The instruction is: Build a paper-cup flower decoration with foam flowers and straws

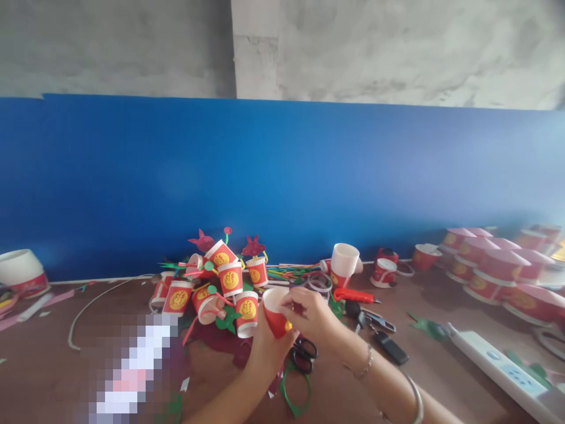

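Note:
Near the middle of the table, my left hand (267, 341) is wrapped round a red paper cup (274, 321) with a white inside, tilted toward me. My right hand (309, 312) pinches at the cup's rim from the right; whether it holds something small there is hidden. Several red cups with yellow emblems (230, 279) lie piled just left of the held cup, some with coloured strips and cut paper shapes. Black-handled scissors (304, 355) lie below my right hand, beside a green paper ring (295, 390).
A red cutter (353, 295), a black key fob (391, 347) and a white power strip (498, 365) lie to the right. Stacked cups (494, 268) stand at far right, a white cup (345, 259) behind my hands. A blue partition (265, 176) borders the table's back.

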Demonstrator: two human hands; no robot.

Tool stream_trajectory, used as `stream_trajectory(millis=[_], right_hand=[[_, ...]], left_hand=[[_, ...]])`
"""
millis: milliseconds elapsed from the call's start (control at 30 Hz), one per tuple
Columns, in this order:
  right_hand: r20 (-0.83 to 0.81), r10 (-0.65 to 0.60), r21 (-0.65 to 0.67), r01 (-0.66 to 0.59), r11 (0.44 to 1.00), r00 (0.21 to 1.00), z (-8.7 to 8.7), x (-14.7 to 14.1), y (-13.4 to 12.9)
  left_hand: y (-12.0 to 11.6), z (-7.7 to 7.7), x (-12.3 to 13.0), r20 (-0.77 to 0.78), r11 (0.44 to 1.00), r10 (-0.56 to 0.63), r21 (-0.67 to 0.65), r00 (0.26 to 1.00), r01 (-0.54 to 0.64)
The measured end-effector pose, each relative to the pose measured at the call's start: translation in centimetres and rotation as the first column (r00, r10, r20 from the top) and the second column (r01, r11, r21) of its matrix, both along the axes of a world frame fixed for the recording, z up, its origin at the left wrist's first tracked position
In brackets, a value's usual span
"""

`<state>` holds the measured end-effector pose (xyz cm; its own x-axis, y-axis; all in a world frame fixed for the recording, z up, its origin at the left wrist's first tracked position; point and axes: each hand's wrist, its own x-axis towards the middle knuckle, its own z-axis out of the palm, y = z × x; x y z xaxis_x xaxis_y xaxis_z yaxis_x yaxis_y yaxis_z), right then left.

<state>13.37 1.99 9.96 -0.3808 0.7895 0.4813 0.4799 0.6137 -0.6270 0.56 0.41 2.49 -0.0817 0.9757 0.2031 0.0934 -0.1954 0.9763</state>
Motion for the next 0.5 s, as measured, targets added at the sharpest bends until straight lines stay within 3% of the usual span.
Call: stream_trajectory(millis=[67, 100, 133, 167, 200, 267, 367, 500], right_hand=[[-0.258, -0.091, -0.136, 0.057, 0.989, 0.962, -2.5, -0.1, 0.1], [-0.312, -0.177, -0.169, 0.129, 0.977, 0.934, -3.8, 0.2, 0.3], [-0.253, -0.244, -0.195, 0.197, 0.961, 0.936, -5.0, 0.5, 0.5], [-0.106, -0.232, -0.202, 0.208, 0.957, 0.967, -6.1, 0.9, 0.5], [0.051, -0.153, -0.210, 0.160, 0.964, 0.987, -7.2, 1.3, 0.5], [0.216, -0.034, -0.190, 0.077, 0.979, 0.976, -8.8, 1.7, 0.1], [0.317, -0.036, -0.138, 0.083, 0.987, 0.948, -10.3, 1.7, -0.6], [0.326, -0.065, -0.144, 0.118, 0.983, 0.943, -10.7, 1.6, -0.9]], left_hand=[[-0.1, 0.0, 0.1, 0.021, 0.991, 0.020, -0.133, 1.000, -0.017], [-0.3, -0.2, -0.1, 0.041, 0.987, 0.029, -0.160, 0.999, -0.022], [-0.5, -0.6, -0.4, 0.074, 0.986, 0.018, -0.165, 0.997, -0.006], [-0.6, -1.0, -0.7, 0.130, 0.987, -0.008, -0.155, 0.991, 0.029], [-0.8, -1.4, -1.1, 0.197, 0.987, -0.064, -0.134, 0.978, 0.092], [-0.9, -2.1, -1.7, 0.249, 0.978, -0.170, -0.079, 0.953, 0.195], [-0.7, -2.9, -2.3, 0.242, 0.961, -0.258, -0.036, 0.935, 0.274], [0.2, -4.1, -2.3, 0.216, 0.977, -0.211, 0.020, 0.953, 0.211]])
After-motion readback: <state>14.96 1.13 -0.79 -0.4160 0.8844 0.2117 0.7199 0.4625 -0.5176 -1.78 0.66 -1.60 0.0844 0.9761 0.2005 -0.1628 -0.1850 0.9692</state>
